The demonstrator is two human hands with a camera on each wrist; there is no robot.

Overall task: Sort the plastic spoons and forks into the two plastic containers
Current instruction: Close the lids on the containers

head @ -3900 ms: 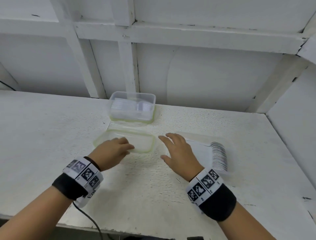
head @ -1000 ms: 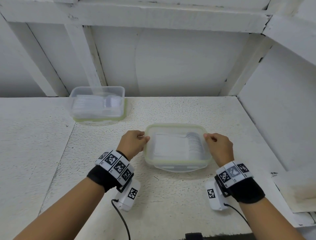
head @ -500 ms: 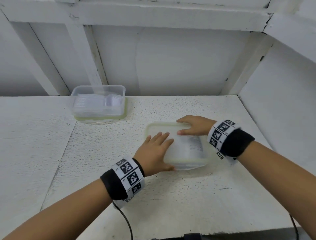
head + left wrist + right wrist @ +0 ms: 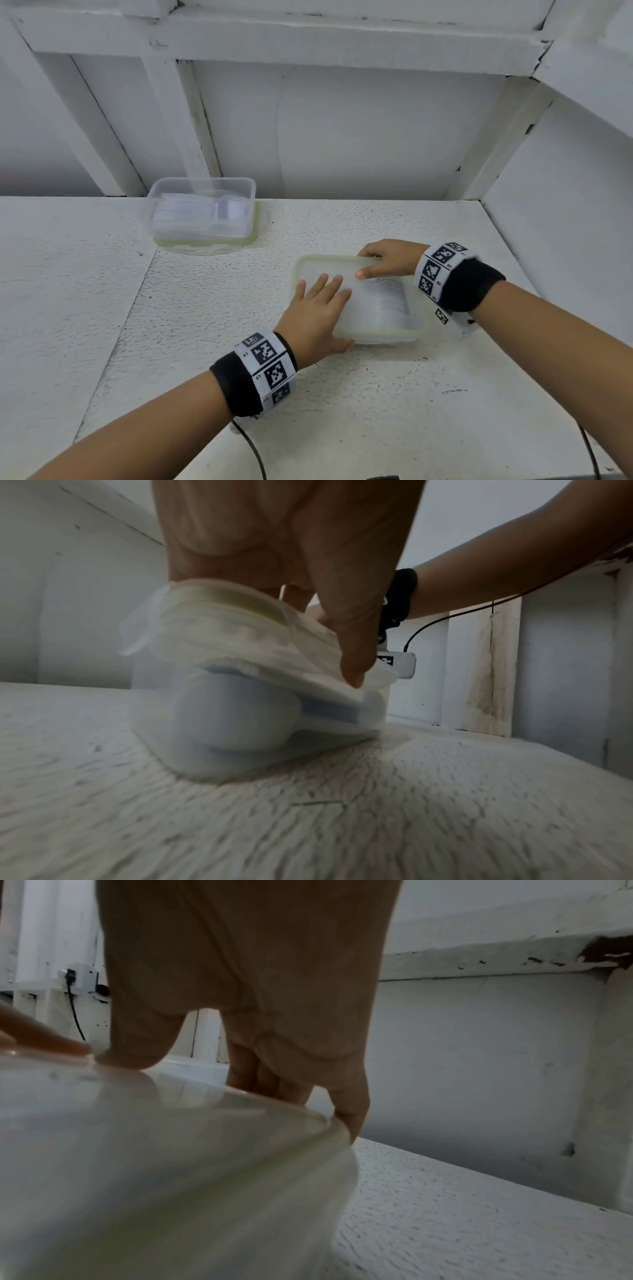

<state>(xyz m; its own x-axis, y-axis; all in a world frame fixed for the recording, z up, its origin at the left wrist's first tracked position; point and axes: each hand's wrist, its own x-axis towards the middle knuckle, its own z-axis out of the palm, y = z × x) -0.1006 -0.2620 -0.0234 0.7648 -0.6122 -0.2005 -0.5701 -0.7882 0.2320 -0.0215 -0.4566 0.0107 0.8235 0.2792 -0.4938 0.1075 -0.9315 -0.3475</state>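
The near clear container point(image 4: 387, 334) stands on the white shelf with its green-rimmed lid point(image 4: 373, 308) on top. A stack of clear spoons point(image 4: 394, 298) shows through it, with a round bowl point(image 4: 232, 718) visible in the left wrist view. My left hand point(image 4: 322, 301) lies flat on the lid, fingers straight, thumb point(image 4: 352, 669) pressing the front rim. My right hand point(image 4: 387, 260) is at the far right corner, thumb point(image 4: 137, 1056) on the lid and fingers bent down over the far rim point(image 4: 342, 1131). The far container point(image 4: 203, 212) holds clear cutlery of a kind I cannot tell.
The far container is open on top and sits on its own green-rimmed lid point(image 4: 205, 241) at the back left. White walls close the shelf point(image 4: 376, 394) at the back and right. Cables trail from both wrists toward the front edge.
The lid that lay on the shelf is now on the near container. Both hands moved from the container's sides onto the lid; since half a second ago they have barely shifted.
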